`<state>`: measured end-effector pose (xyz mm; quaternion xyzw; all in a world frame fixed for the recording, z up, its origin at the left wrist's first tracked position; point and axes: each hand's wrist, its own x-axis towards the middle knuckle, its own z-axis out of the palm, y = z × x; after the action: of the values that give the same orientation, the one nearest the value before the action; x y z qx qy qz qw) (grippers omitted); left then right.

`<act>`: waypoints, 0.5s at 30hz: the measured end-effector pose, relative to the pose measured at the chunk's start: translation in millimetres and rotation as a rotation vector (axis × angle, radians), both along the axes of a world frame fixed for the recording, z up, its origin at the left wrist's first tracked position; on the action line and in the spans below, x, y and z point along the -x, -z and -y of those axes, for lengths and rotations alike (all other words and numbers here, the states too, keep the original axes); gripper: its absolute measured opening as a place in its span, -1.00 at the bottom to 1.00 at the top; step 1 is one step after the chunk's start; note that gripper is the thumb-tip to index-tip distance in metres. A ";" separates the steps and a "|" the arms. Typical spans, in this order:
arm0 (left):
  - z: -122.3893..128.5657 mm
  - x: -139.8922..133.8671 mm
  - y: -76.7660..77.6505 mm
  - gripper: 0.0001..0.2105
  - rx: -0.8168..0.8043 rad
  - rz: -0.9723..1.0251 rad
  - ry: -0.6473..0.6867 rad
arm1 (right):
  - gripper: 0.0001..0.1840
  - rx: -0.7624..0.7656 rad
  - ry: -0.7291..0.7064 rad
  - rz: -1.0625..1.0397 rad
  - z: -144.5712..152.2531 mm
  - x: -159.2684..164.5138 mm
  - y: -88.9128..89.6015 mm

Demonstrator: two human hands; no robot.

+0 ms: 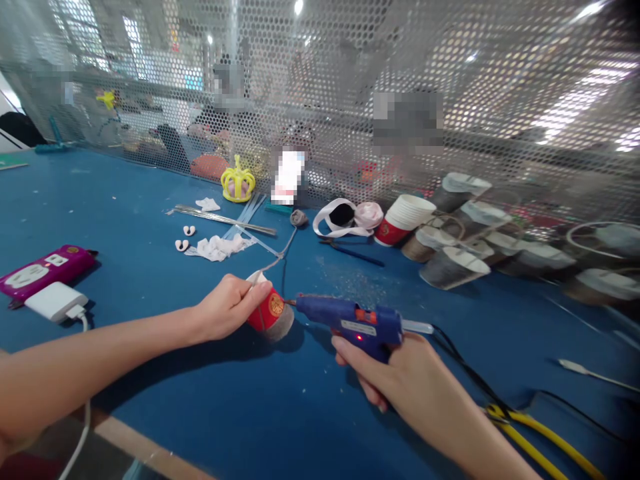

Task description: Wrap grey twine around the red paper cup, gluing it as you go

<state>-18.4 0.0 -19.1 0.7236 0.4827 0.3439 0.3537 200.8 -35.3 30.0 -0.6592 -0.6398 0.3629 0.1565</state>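
Observation:
My left hand (233, 305) is closed around a red paper cup (263, 308) that lies tilted, a gold emblem on its side. Grey cord covers the cup's lower end, and a strand of grey cord (284, 252) runs from my fingers back to a small ball of cord (299, 218). In my right hand (373, 367) is a blue hot glue gun (345, 315), its red light lit and a clear glue stick in its rear. The gun's nozzle points left at the cup's side, touching it or very close. My fingers partly hide the cup's rim.
Stacked paper cups (407, 217), several grey cord-wrapped cups (455, 267) and a ribbon roll (325, 223) stand at the back right. Yellow-handled pliers (540, 433) and cables lie right. A purple phone case (55, 270) and white power bank (56, 302) are left. Perforated metal panel (320, 87) behind.

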 end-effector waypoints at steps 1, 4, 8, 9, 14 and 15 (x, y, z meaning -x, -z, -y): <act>0.0 -0.1 0.2 -0.56 0.004 0.003 0.003 | -0.66 -0.016 -0.002 0.002 1.6 1.0 -0.6; -0.1 -0.5 0.3 -0.55 0.022 0.015 0.014 | -0.71 -0.059 0.019 0.014 7.3 6.0 -4.7; -0.5 -0.9 -0.8 -0.54 0.041 0.004 -0.014 | -0.74 -0.168 -0.028 0.044 11.9 10.7 -11.0; -0.6 -0.9 -0.8 -0.54 0.045 0.004 -0.019 | -0.75 -0.233 -0.079 0.046 12.5 10.2 -11.2; -1.3 -0.2 2.7 -0.50 0.103 0.050 -0.028 | -0.79 -0.458 -0.322 0.075 17.5 2.5 -3.3; -1.2 -0.2 3.2 -0.50 0.114 0.062 -0.028 | -0.78 -0.472 -0.339 0.082 19.0 1.7 -1.4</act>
<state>-18.2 1.3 -22.3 0.6843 0.5004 0.3432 0.4043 199.1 -54.2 31.4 -0.5024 -0.8132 0.1982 0.2167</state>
